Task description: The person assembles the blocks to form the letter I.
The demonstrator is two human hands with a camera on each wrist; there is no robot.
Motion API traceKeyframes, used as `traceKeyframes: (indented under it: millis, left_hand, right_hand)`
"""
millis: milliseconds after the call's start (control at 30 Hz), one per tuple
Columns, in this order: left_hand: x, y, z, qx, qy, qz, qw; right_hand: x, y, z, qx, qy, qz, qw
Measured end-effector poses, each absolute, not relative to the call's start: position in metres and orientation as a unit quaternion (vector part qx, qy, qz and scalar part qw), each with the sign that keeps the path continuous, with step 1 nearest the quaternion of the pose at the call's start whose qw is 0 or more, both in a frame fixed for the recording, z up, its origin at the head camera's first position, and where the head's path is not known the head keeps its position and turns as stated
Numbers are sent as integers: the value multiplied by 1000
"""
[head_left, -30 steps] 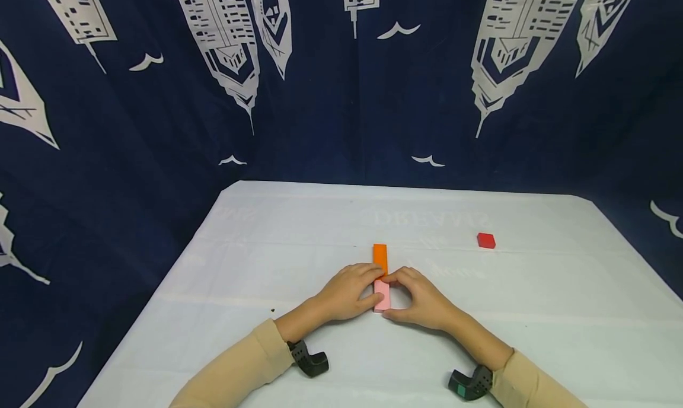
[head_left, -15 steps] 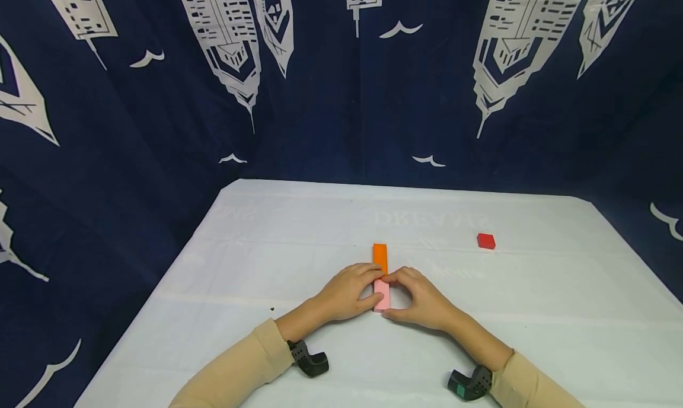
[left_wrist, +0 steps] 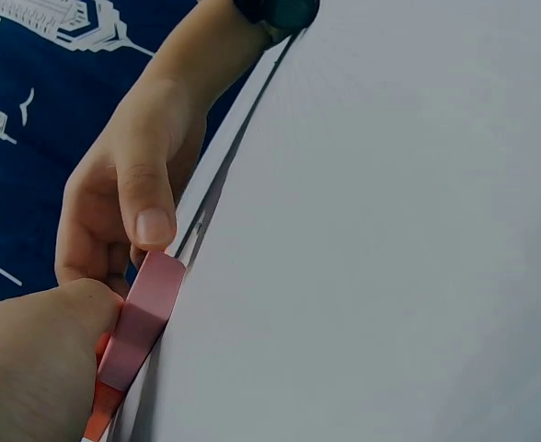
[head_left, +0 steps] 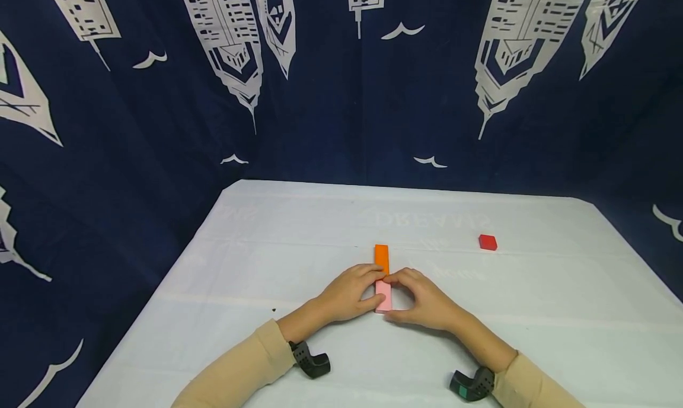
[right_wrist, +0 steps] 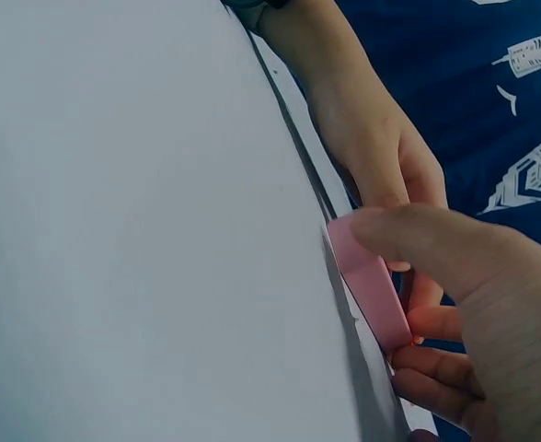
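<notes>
A pink block [head_left: 382, 296] lies on the white table, its far end lined up with an orange block [head_left: 381, 260]. My left hand [head_left: 349, 292] holds the pink block from the left, thumb over its near part and fingers across the spot where the blocks meet. From the right, my right hand [head_left: 427, 301] grips the same block lengthwise, thumb at its near end and index finger by its far end. In the left wrist view, the right thumb touches the end of the pink block [left_wrist: 143, 318]. The fingers hide the join, so whether the blocks touch cannot be told.
A red block [head_left: 488, 242] sits farther back on the right of the white table [head_left: 267, 230]. A dark blue curtain [head_left: 331, 111] with white prints hangs behind the table. A tiny dark speck [head_left: 274, 309] lies left of the left hand.
</notes>
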State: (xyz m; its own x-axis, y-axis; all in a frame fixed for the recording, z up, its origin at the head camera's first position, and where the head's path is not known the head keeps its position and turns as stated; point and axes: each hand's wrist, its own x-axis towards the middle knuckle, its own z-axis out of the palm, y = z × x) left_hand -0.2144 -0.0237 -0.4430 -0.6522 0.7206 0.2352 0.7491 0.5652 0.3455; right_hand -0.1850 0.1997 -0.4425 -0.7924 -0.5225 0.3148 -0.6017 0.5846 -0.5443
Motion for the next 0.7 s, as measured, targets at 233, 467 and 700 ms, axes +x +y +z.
traceKeyframes:
  millis: [233, 467, 700]
  left_hand:
    - [-215, -24, -443, -419, -884, -204, 36]
    - [-214, -23, -443, -417, -886, -200, 32]
    - [-213, -22, -442, -415, -887, -197, 34]
  right_hand:
    - [-191, 211, -433, 307, -885, 347, 56]
    - [-206, 238, -423, 241, -909, 335, 66]
    - [-219, 275, -419, 193, -921, 328, 86]
